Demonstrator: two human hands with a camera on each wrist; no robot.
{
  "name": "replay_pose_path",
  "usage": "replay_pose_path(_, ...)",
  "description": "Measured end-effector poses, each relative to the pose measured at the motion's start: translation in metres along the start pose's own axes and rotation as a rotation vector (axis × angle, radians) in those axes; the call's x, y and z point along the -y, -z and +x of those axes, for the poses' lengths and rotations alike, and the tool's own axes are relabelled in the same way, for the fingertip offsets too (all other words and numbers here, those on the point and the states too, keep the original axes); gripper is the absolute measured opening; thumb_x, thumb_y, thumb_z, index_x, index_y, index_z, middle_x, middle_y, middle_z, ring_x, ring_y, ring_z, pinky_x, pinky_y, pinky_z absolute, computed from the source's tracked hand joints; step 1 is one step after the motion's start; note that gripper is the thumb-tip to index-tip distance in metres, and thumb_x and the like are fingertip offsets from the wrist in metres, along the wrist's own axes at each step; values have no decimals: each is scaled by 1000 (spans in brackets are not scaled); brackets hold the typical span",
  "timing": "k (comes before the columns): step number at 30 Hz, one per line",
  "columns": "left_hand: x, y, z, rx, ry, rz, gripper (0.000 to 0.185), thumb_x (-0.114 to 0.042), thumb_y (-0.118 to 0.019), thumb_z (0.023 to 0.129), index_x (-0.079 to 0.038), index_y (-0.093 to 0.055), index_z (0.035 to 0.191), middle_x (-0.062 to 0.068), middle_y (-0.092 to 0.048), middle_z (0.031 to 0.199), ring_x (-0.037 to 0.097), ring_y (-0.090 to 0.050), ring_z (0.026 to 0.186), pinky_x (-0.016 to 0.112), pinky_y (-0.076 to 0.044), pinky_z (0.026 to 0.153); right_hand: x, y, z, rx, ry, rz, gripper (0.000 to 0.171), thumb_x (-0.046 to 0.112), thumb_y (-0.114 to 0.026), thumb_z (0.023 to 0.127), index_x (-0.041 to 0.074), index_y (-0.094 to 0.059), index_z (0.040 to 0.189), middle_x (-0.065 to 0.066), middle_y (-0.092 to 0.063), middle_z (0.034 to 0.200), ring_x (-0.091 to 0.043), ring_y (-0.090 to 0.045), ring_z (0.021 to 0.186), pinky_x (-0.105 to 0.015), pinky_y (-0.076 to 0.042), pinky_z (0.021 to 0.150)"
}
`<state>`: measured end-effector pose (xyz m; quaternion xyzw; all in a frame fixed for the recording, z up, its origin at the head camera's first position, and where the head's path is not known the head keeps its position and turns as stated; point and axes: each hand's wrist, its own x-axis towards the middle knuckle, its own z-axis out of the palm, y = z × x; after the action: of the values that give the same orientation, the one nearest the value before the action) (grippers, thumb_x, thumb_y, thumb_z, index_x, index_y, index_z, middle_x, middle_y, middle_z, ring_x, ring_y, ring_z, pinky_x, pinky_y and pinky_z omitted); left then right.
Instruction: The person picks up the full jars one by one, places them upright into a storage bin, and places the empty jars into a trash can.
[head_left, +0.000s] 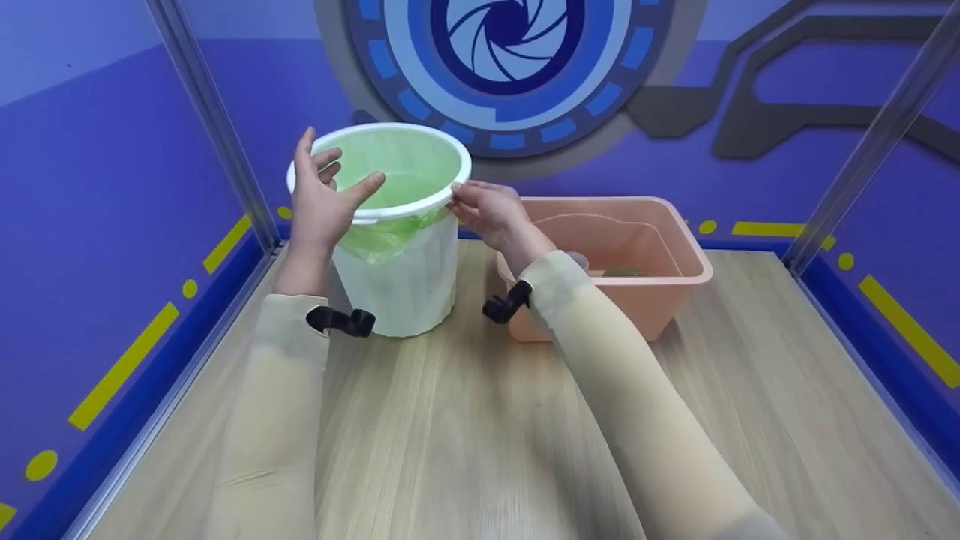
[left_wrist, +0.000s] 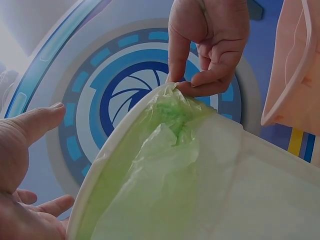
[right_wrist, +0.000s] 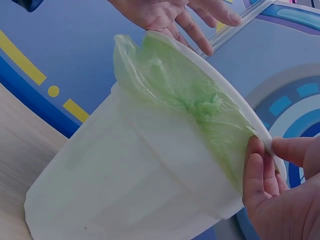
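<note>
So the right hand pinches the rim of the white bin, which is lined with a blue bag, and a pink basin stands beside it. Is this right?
Not quite: the bag is green, not blue, as the right wrist view shows. The rest holds: the right hand pinches the rim of the white bin, and the pink basin stands beside it.

The bin (head_left: 405, 277) is white with a white rim ring, and the bag (head_left: 390, 232) lining it is pale translucent green. The tub (head_left: 645, 292) beside it is salmon pink. The counter (head_left: 480, 420) shows light wood grain. The walls (head_left: 97, 225) are purple-blue with yellow dashes and dots along a darker blue band; the back wall carries a blue and white aperture emblem (head_left: 506, 45) and grey shapes. The sleeves (head_left: 637, 405) are beige, with black wrist mounts (head_left: 341, 321).
</note>
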<state>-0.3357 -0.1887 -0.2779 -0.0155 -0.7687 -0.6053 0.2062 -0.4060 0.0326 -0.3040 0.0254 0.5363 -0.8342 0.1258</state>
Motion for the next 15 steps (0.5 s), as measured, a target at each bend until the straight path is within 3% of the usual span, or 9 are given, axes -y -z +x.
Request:
replay_pose_path(5,0,-3,1,0,-15,4,111,-30,-84,86,-21,-8,166,12,-40,159,25,-37,152,31,-27,131,3,2,-2,-14,-11,7,21,3,-66,99,-4,-68,119,-9,-69,88,-14,-69,77,-17,-63,72)
replay_pose_path(9,2,-3,1,-7,-14,8,110,-31,-84,86,-21,-9,166,12,-40,159,25,-37,152,32,-26,132,3,1,-2,-15,-28,14,27,2,-65,99,-5,-66,124,-9,-69,90,-14,-69,79,-18,-63,74)
replay_pose_path(12,5,-4,-1,-19,-31,-4,109,-30,-84,87,-21,-10,166,12,-39,160,24,-36,152,32,-25,132,2,6,-5,26,-22,-13,31,5,-66,99,-4,-65,129,-11,-72,97,-16,-72,85,-22,-64,86)
replay_pose_path(15,9,-5,-6,-52,-81,-73,105,-29,-81,89,-19,-11,166,11,-34,164,24,-33,153,33,-24,133,1,16,-15,111,1,-67,41,13,-65,101,-2,-58,139,-16,-73,118,-22,-74,102,-33,-59,105)
